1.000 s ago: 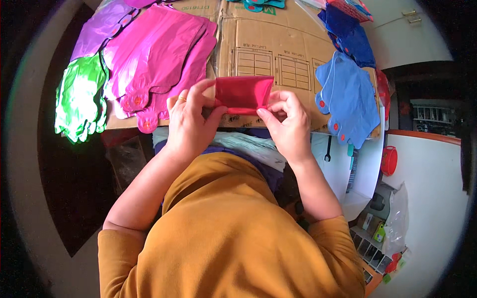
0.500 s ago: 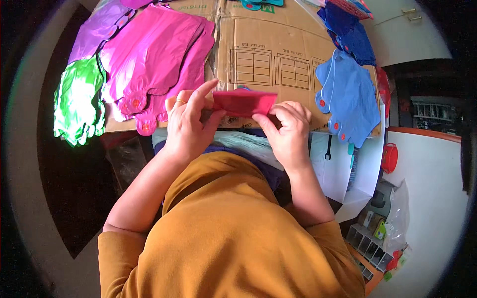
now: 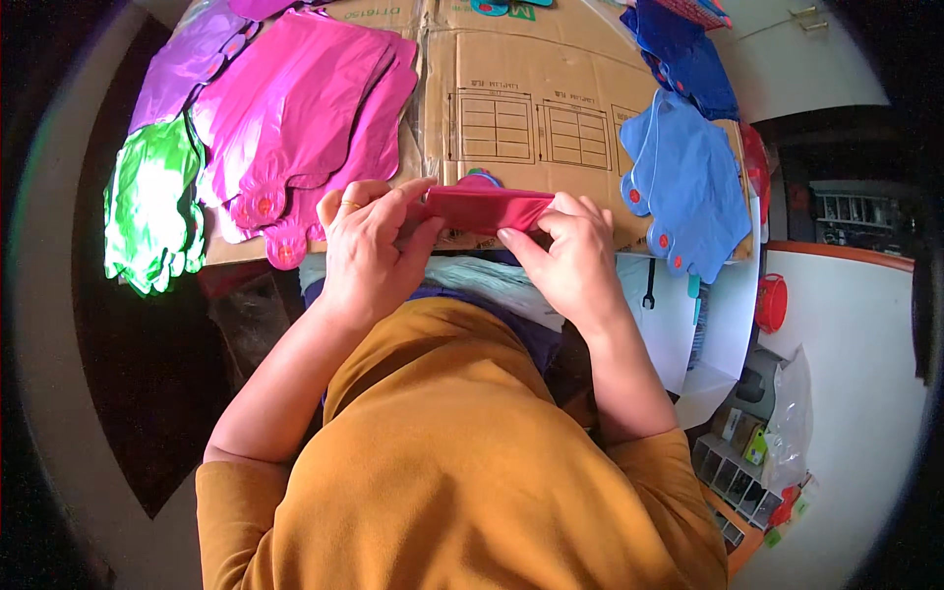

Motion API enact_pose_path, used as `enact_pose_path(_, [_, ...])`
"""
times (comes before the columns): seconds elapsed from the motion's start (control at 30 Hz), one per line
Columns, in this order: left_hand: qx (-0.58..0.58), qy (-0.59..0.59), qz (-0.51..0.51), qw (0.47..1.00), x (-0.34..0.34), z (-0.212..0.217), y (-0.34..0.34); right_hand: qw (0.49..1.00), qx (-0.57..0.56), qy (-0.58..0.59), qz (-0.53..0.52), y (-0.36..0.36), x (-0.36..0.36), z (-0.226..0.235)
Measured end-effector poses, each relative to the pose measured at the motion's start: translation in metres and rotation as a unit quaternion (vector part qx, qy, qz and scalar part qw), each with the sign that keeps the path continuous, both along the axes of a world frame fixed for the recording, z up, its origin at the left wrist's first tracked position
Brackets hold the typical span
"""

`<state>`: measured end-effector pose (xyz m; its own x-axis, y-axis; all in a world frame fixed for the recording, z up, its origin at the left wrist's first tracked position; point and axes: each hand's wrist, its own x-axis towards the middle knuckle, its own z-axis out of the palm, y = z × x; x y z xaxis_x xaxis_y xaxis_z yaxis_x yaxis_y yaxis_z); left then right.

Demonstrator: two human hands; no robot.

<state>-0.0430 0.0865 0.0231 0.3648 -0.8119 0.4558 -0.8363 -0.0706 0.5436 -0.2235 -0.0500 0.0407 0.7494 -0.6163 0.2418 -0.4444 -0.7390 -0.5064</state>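
Observation:
Above the near edge of the cardboard, a small folded piece of dark pink, shiny material (image 3: pixel 490 208) is stretched between my hands. My left hand (image 3: pixel 379 236) wears a ring and pinches its left end between thumb and fingers. At its right end, my right hand (image 3: pixel 570 246) grips it with the thumb below and the fingers curled behind. Just beyond the folded piece, a small purple and teal item (image 3: pixel 480 178) pokes out, mostly hidden. Left of my hands lie large flat pink foil pieces (image 3: pixel 295 103) with scalloped ends and round red spots.
Printed cardboard (image 3: pixel 580 69) covers the work surface. Stacks of green foil (image 3: pixel 152 202), purple foil (image 3: pixel 189 61), light blue pieces (image 3: pixel 688 187) and dark blue pieces (image 3: pixel 688 61) lie around its sides. A red basket (image 3: pixel 772 303) and a grey compartment tray (image 3: pixel 736 478) stand to the right.
My left index finger, raised before, has come down onto the folded pink piece. The piece has shifted slightly right, and the purple and teal item behind it shows more.

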Motion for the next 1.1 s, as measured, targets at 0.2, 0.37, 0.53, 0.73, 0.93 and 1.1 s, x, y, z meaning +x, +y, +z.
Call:
enact_pose_path(0.2, [0.025,0.008,0.057,0.998,-0.005,-0.003,-0.004,1.0,0.003,0.006,-0.025,0.002,-0.001,-0.005])
enact_pose_path(0.37, [0.024,0.005,0.08,0.996,-0.008,-0.005,-0.007,0.997,-0.026,0.045,-0.055,0.006,0.007,-0.001])
enact_pose_path(0.53, [0.057,0.016,0.093,0.994,-0.011,-0.003,-0.007,0.991,-0.016,0.124,-0.055,0.004,0.017,0.01])
enact_pose_path(0.73, [0.047,0.011,0.092,0.995,-0.015,-0.003,-0.009,0.986,0.006,0.161,-0.032,-0.003,0.019,0.012])
enact_pose_path(0.93, [0.029,-0.179,-0.107,0.978,-0.041,0.012,-0.023,0.986,-0.019,0.161,-0.032,-0.002,0.019,0.014])
enact_pose_path(1.1, [0.121,-0.181,-0.106,0.97,-0.033,-0.017,-0.033,0.982,-0.016,0.185,-0.037,0.0,0.018,0.014])
